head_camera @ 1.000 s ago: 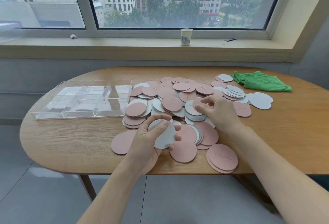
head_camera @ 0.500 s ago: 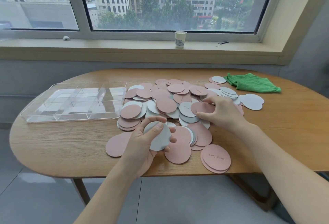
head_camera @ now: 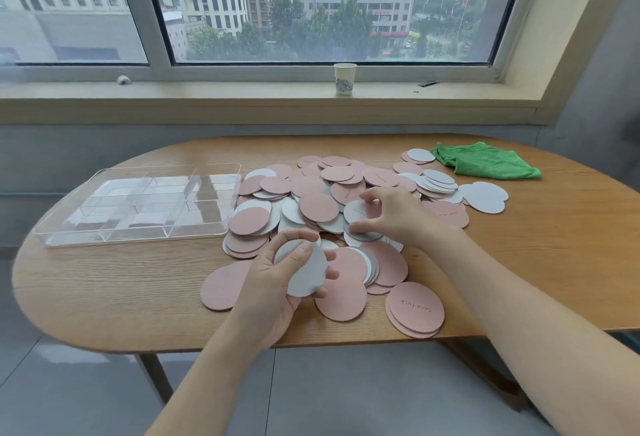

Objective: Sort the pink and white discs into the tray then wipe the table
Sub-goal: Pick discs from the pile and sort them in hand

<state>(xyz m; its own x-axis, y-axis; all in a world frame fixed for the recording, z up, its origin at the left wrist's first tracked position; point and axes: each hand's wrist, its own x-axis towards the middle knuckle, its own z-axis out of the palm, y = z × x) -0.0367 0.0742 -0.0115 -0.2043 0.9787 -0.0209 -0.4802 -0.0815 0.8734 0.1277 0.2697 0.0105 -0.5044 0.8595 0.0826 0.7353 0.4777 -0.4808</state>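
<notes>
A heap of pink discs (head_camera: pixel 318 207) and white discs (head_camera: pixel 485 196) covers the middle of the wooden table (head_camera: pixel 121 283). My left hand (head_camera: pixel 277 283) grips a small stack of white discs (head_camera: pixel 306 274) just above the near edge of the heap. My right hand (head_camera: pixel 394 215) pinches a white disc (head_camera: pixel 355 212) in the centre of the pile, thumb and fingers curled round its edge. A clear divided tray (head_camera: pixel 138 203) lies to the left of the heap. A green cloth (head_camera: pixel 485 160) sits at the far right of the table.
A paper cup (head_camera: pixel 345 78) stands on the window sill (head_camera: pixel 242 96) behind the table. Two stacked pink discs (head_camera: pixel 415 309) lie near the table's front edge. Bare wood shows left of the heap in front of the tray.
My right hand has shifted slightly left in the pile and now pinches a white disc. My left hand keeps its white stack in the same place.
</notes>
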